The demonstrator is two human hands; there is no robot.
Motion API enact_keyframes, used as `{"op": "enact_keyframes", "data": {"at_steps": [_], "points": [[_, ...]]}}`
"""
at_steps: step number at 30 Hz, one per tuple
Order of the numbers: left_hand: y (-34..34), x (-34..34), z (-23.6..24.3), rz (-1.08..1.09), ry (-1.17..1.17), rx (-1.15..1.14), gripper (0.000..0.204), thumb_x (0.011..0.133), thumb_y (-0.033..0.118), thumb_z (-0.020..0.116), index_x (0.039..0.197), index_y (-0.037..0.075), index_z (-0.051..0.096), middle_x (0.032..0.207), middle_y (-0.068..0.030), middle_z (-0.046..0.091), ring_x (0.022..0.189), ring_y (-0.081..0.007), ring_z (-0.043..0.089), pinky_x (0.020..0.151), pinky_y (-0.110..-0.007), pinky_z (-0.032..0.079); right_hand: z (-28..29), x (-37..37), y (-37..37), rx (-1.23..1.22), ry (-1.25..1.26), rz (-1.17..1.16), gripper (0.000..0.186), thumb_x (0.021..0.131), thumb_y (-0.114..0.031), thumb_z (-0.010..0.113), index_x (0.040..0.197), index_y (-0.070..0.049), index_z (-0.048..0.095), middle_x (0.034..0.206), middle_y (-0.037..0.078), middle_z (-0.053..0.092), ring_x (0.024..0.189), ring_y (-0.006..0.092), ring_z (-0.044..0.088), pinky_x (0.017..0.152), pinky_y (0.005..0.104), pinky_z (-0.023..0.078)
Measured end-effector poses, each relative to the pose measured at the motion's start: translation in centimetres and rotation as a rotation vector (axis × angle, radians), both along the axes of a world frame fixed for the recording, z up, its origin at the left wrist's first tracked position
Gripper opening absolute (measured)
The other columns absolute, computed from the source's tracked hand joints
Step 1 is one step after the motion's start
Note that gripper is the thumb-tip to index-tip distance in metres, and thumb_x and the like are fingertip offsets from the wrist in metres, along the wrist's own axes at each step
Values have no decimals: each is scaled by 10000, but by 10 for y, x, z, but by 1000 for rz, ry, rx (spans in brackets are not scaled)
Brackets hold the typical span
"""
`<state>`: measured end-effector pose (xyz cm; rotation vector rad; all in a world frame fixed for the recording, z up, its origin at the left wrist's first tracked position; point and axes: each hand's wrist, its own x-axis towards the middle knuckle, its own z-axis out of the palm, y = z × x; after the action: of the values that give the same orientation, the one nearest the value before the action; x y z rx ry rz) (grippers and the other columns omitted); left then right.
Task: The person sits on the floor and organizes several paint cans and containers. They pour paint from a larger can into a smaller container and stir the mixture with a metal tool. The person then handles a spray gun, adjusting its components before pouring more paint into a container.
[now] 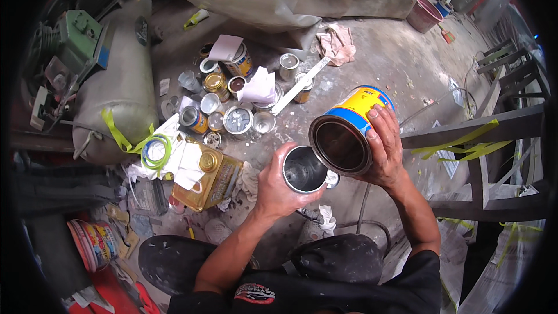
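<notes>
My left hand is closed around a small metal cup with a dark inside, its mouth facing up toward me. My right hand grips a yellow and blue paint can by its side. The can is tipped, its open mouth turned toward the cup and its rim close to or touching the cup's edge. Dark residue coats the can's inside. I cannot make out any stream of liquid between the two. Both are held above the floor, over my bent knees.
Several cans and cups stand beyond my left hand, including a round tin, with a pale stick across them. A gold rectangular tin sits nearer left, by an air compressor. Metal frames stand at right; a hose crosses the floor.
</notes>
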<state>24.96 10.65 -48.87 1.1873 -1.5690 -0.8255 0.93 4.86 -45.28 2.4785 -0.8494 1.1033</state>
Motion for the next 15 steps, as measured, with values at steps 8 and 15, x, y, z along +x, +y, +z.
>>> {"op": "enact_keyframes", "data": {"at_steps": [8,15], "points": [[0,1,3,1,2,6,874,610,253,944,1316,18,487,1056,-166,703,953,-286,730,827,-383,586,12,7,1,9,-8,9,780,705,-196,876,1363,-131,462,1385,198,528,1276,412,546,1118,594,389],[1,2,6,16,-16,3,866,605,258,948,1306,21,500,1070,-158,699,967,-281,720,847,-382,576,21,11,1,-11,30,13,709,729,-159,858,1329,-163,480,1359,179,545,1264,397,557,1112,586,403]]}}
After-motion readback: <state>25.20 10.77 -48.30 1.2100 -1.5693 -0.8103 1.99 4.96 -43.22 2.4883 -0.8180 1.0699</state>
